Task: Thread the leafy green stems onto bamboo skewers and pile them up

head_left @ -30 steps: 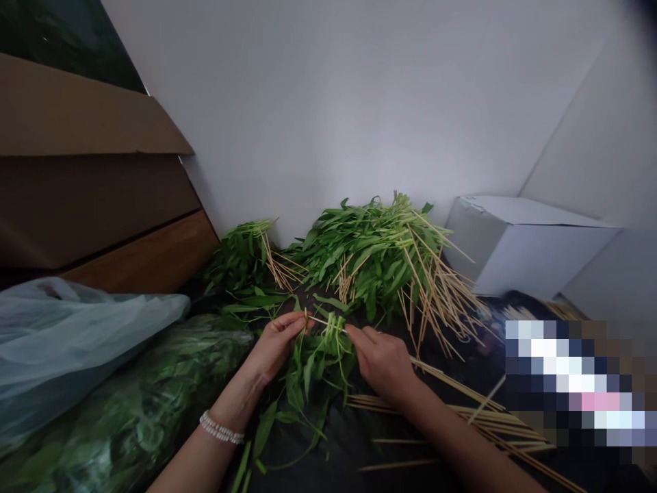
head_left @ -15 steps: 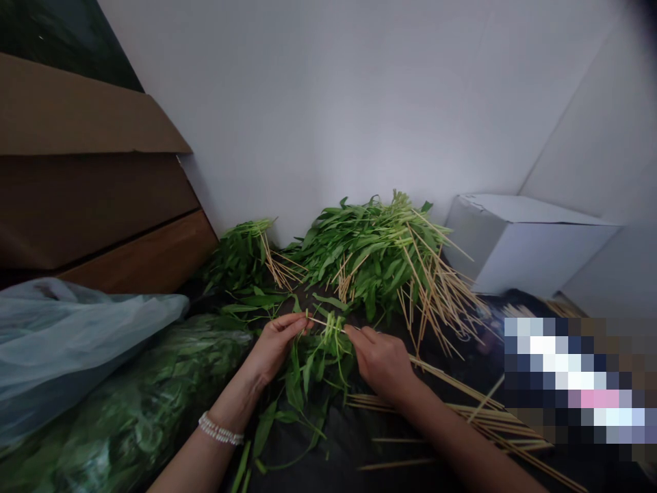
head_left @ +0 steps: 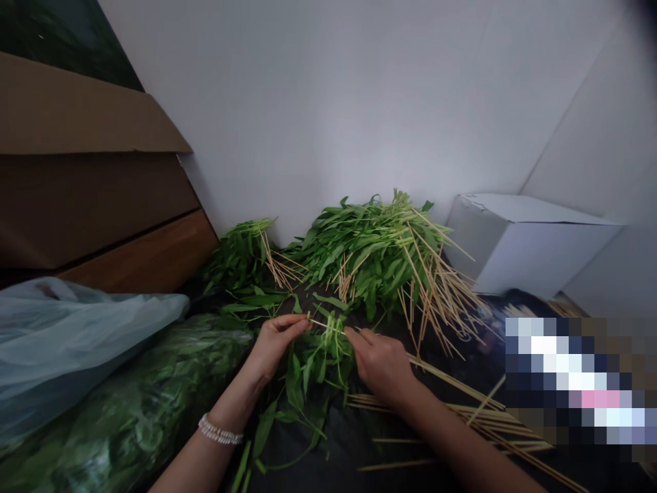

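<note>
My right hand [head_left: 380, 357] is closed around a thin wooden skewer [head_left: 320, 323], which points left between the two hands. Several leafy green stems [head_left: 335, 330] are threaded on it just left of my right fingers, their long leaves [head_left: 313, 370] hanging down. At the skewer's tip, my left hand [head_left: 277, 341] pinches a short piece of green stem [head_left: 308, 315] between thumb and fingers; a white beaded bracelet is on that wrist. Whether the tip has pierced this stem I cannot tell.
Skewered greens [head_left: 359, 239] are heaped against the wall, with a smaller bunch [head_left: 239, 253] to their left. Loose skewers [head_left: 493, 418] lie at the right on a dark sheet. Bagged greens [head_left: 154, 397], cardboard boxes [head_left: 92, 205] and a white box [head_left: 544, 253] stand around.
Almost nothing differs. My left fingers and the stem piece have shifted very slightly at the skewer's tip; my right hand keeps its place.
</note>
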Demonstrator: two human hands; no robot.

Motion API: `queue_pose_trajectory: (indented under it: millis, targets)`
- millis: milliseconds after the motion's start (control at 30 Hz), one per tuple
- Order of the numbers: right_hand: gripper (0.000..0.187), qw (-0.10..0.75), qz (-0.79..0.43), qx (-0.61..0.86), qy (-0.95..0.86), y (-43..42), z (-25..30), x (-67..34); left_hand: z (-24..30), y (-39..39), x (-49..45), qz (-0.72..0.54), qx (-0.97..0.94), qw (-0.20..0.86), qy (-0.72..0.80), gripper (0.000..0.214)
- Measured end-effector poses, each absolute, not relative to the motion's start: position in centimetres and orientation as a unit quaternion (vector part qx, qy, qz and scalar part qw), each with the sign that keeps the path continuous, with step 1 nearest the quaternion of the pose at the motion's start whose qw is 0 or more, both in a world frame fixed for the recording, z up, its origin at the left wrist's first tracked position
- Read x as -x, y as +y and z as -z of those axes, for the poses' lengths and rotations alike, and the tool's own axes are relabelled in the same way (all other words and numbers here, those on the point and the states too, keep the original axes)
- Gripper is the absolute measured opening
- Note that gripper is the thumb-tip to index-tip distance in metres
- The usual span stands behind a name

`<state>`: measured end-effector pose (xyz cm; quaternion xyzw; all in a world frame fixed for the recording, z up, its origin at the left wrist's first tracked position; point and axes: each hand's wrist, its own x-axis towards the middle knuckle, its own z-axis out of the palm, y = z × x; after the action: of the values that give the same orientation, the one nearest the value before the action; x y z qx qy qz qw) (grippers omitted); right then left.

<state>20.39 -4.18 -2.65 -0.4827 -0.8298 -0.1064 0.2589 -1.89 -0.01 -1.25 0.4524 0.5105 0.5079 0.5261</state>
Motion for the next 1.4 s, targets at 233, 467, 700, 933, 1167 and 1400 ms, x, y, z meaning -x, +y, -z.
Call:
queue_pose_trajectory:
  millis: [233,467,700,933,1167,1400]
  targets:
    - [0.035,0.252,0.1,0.484,-0.832,-4.3,2.6,-20.4,1.5,0.2,2.1,-0.492,-0.458,0.536,0.51,0.034]
    - [0.034,0.26,0.107,0.482,-0.83,-4.4,2.9,-20.2,1.5,0.0,2.1,-0.486,-0.435,0.566,0.503,0.031]
    - [0.032,0.279,0.111,0.474,-0.828,-4.3,3.0,-20.2,1.3,0.0,1.8,-0.509,-0.396,0.592,0.483,0.034]
    - [0.033,0.285,0.111,0.465,-0.831,-4.4,2.9,-20.2,1.0,-0.2,1.8,-0.504,-0.371,0.618,0.475,0.031]
    - [0.034,0.289,0.092,0.45,-0.84,-4.4,3.2,-20.1,0.8,-0.5,1.5,-0.457,-0.405,0.644,0.46,0.025]
    - [0.034,0.268,0.08,0.466,-0.839,-4.5,3.2,-20.0,0.9,-0.7,1.2,-0.451,-0.406,0.643,0.467,0.026]
